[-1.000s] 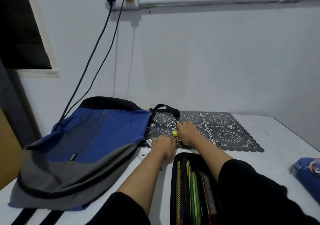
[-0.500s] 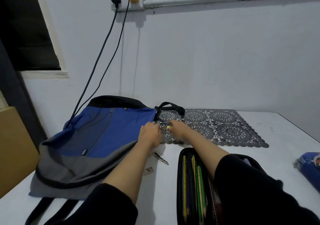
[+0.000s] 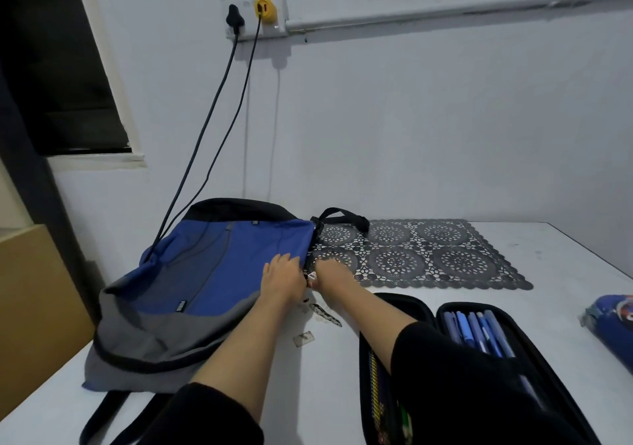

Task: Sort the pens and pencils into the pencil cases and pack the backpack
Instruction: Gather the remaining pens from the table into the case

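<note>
A blue and grey backpack [image 3: 205, 290] lies flat on the left of the white table. My left hand [image 3: 282, 278] rests on its right side, fingers reaching the edge. My right hand [image 3: 332, 276] is right beside it, fingers curled, pinching a small white tab [image 3: 312, 276] at the backpack's edge; what the tab belongs to is unclear. An open black pencil case [image 3: 424, 307] lies near me, with blue pens [image 3: 476, 330] in its right half and pencils [image 3: 375, 376] in its left half, partly hidden by my right sleeve.
A black lace mat [image 3: 445, 256] lies behind the case. A blue pouch [image 3: 613, 324] sits at the right edge. A small patterned strip [image 3: 325, 314] and a clear scrap [image 3: 303, 337] lie between backpack and case. Two cables [image 3: 212, 112] hang from the wall socket to behind the backpack.
Both hands moved left from the mat's edge to the backpack's right edge. The yellow item seen at my right fingertips earlier no longer shows.
</note>
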